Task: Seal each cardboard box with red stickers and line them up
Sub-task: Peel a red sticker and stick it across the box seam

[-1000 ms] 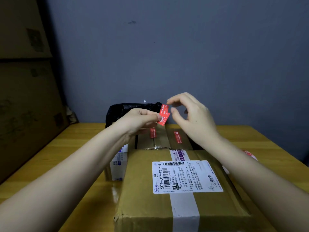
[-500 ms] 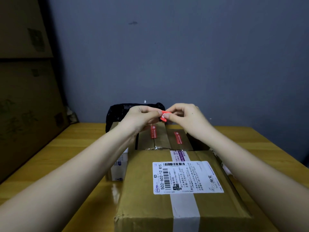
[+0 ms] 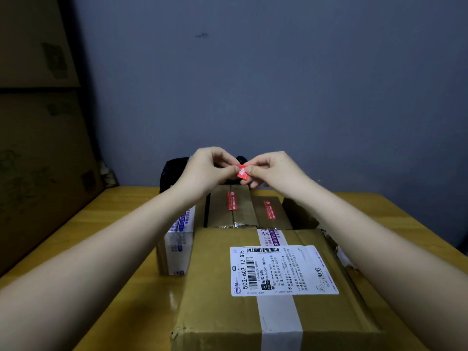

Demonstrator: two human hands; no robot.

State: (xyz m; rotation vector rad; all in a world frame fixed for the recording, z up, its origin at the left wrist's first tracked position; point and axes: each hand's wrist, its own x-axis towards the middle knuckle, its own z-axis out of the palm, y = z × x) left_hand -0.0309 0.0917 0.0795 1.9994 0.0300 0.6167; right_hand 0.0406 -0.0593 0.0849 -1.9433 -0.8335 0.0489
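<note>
Both grips pinched one red sticker (image 3: 242, 171) between them: left hand (image 3: 205, 171) on its left edge, right hand (image 3: 272, 171) on its right. Below the grips lay two sticker-sealed cardboard boxes (image 3: 249, 210); nearer, a large labelled box (image 3: 273, 282) on the tabletop (image 3: 106, 224).

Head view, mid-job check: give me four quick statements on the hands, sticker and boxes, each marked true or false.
1. Both hands pinch one red sticker. True.
2. The sticker is pressed onto the big labelled box. False: it is held in the air above the boxes.
3. Two small boxes behind it carry red stickers. True.
4. The left hand rests flat on the table. False: it is raised, opposite the right hand.
</note>
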